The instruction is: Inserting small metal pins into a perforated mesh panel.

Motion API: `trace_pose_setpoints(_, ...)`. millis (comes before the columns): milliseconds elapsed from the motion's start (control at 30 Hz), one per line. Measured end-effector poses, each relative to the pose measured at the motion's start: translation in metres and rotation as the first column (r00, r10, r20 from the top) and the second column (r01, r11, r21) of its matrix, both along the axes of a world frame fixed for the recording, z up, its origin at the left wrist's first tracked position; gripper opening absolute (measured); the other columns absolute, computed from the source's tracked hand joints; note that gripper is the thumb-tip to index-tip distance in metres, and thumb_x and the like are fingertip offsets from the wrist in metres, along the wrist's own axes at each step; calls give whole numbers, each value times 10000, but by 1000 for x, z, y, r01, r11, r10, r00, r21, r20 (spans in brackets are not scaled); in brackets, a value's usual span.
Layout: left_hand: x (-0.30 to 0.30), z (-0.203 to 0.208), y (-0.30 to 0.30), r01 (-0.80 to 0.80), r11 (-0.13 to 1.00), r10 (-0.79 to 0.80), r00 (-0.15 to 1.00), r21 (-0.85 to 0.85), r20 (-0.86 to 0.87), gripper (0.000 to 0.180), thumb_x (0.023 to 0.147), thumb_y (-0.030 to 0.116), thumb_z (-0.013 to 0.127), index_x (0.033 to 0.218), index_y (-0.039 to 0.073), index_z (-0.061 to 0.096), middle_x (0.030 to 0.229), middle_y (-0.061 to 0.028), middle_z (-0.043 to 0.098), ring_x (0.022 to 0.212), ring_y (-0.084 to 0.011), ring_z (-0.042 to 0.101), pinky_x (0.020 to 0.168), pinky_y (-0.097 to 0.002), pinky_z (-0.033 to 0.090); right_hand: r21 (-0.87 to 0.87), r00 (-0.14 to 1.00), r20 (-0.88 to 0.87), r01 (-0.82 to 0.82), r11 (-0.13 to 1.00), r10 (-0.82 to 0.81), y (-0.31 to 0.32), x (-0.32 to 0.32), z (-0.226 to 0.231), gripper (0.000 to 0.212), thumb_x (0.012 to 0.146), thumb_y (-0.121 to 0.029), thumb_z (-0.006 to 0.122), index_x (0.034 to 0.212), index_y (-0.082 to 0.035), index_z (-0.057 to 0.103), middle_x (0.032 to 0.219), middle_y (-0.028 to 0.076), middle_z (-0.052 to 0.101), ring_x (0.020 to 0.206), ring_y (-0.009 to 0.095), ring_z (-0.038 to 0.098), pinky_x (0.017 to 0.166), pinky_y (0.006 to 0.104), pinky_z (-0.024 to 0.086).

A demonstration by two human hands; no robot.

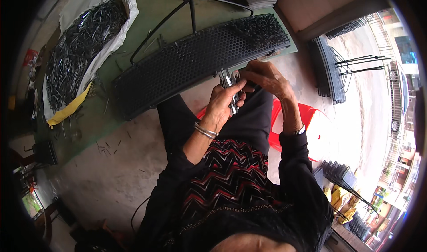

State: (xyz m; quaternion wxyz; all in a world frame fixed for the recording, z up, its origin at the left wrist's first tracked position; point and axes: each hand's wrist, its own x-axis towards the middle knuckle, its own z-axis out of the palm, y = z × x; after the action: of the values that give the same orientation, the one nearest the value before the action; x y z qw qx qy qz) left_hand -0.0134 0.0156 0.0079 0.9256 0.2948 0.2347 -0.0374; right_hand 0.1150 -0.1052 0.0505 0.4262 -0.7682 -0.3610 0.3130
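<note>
My left hand (219, 104) is closed around a bundle of thin, silvery-grey strips (228, 82), which poke up past its thumb. Close beside the bundle is my right hand (268, 78), its fingers bent and drawn together; whatever they pinch is hidden. Both hands are just in front of a long black panel (178, 65) full of small round holes. Many short dark pieces (262, 31) stand packed at the panel's right end, while most holes toward the left look bare.
A white sack (132, 13) with a heap of strips (80, 56) lies on the green table (84, 134) at left. Behind the panel rises a black metal stand (190, 1). A red stool (304, 125) is by my right leg. Stacked black panels (328, 70) stand farther right.
</note>
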Motion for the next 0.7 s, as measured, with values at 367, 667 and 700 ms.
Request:
trace_pose_setpoints(367, 0, 11, 12, -100, 987, 107, 993, 127, -43, 154, 864, 161, 647, 969, 49, 655, 856, -58, 698, 714, -116, 652, 536, -232, 435, 0, 986, -118, 121, 993, -120, 17, -2, 4, 189, 850, -175, 594, 896, 2, 644, 756, 59, 628, 704, 126, 596, 626, 257, 462)
trace_pose_setpoints(667, 7, -1, 14, -143, 986, 150, 985, 86, -84, 155, 857, 176, 657, 961, 61, 647, 843, -67, 697, 747, -146, 664, 558, -260, 455, 162, 967, -108, 247, 955, -232, 19, 4, 0, 123, 862, -85, 574, 923, 5, 632, 767, 63, 653, 711, 107, 608, 639, 254, 487)
trace_pose_setpoints(700, 7, -1, 15, -143, 990, 143, 986, 10, -85, 163, 861, 182, 655, 968, 59, 636, 861, -85, 692, 764, -166, 666, 596, -283, 488, 253, 920, 9, 377, 891, -391, 20, 11, -1, 113, 867, -85, 581, 913, 7, 629, 783, 64, 663, 709, 106, 611, 643, 247, 488)
